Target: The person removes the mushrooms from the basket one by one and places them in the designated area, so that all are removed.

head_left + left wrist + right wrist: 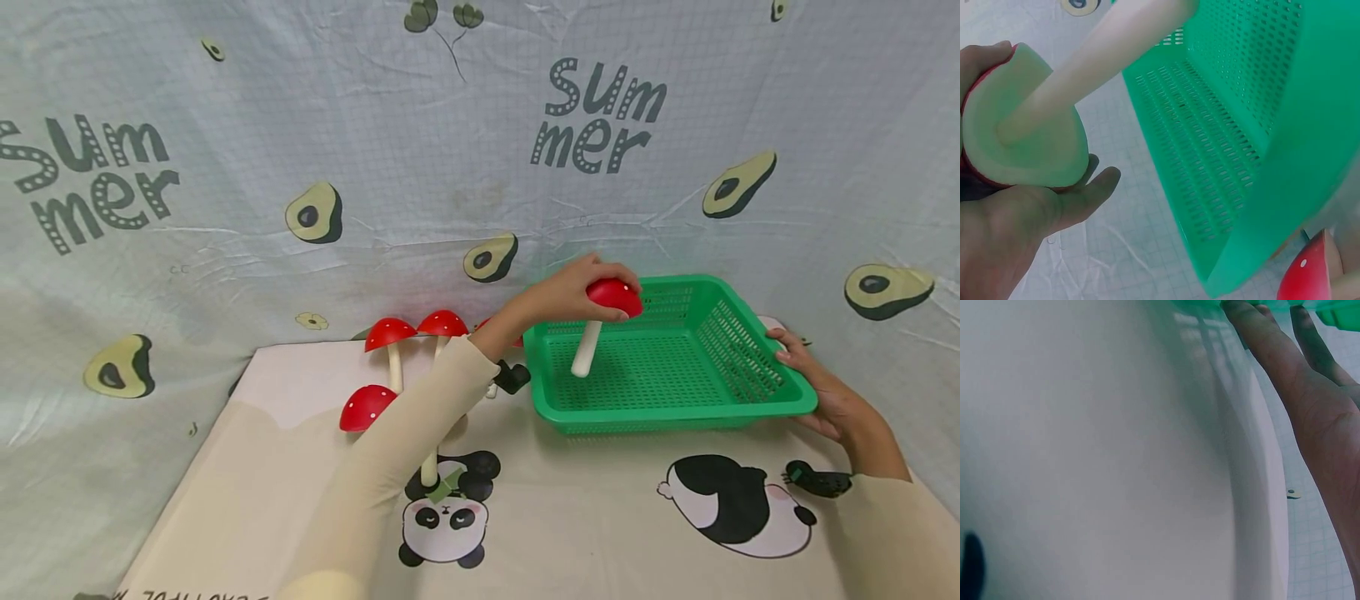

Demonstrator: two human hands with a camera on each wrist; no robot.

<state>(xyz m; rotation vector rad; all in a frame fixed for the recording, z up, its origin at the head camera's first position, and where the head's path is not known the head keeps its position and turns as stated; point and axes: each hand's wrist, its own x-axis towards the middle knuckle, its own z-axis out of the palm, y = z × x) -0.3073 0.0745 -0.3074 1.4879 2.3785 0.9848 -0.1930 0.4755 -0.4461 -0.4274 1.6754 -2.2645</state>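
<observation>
Nearest, the right hand [821,392] steadies the green perforated plastic basket [780,398] at its near right rim with straight fingers; a slip could let it slide toward the surface [600,517] edge. The left hand [566,293] keeps its grip clenched round the red-capped, pale-stemmed toy mushroom [611,312], hanging over the basket's open floor. Its sleeve could topple the standing red toy mushrooms [416,333] behind.

Basket [757,400] floor open beneath held mushroom [613,297]; standing mushrooms [390,333] crowd mat's left.
</observation>
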